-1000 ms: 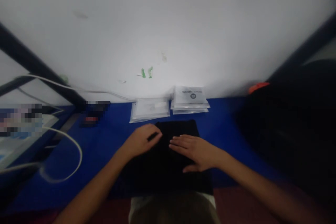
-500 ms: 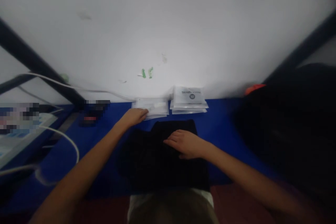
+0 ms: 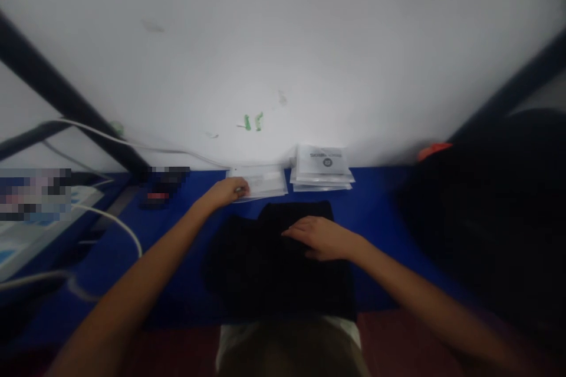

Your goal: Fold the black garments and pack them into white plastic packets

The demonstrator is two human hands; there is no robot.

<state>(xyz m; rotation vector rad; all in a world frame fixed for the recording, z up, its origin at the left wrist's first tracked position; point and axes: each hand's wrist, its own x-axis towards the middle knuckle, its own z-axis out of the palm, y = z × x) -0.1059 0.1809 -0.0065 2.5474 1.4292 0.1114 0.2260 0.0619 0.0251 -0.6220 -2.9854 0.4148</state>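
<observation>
Two bag stacks point(image 3: 322, 168); left hand point(image 3: 227, 191) touches one point(image 3: 260, 181).

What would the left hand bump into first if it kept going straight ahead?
The left hand already touches the near stack of clear bags. Pushing on, it would slide over those bags and probably meet the white wall behind them, though the depth is hard to judge.

The only print in view stands on the top bag of the stack of clear bags point(image 3: 323, 165), which lies beyond the right hand point(image 3: 319, 237) against the wall: a dark line of lettering above a round dark logo, seen upside down and too blurred to read.
</observation>
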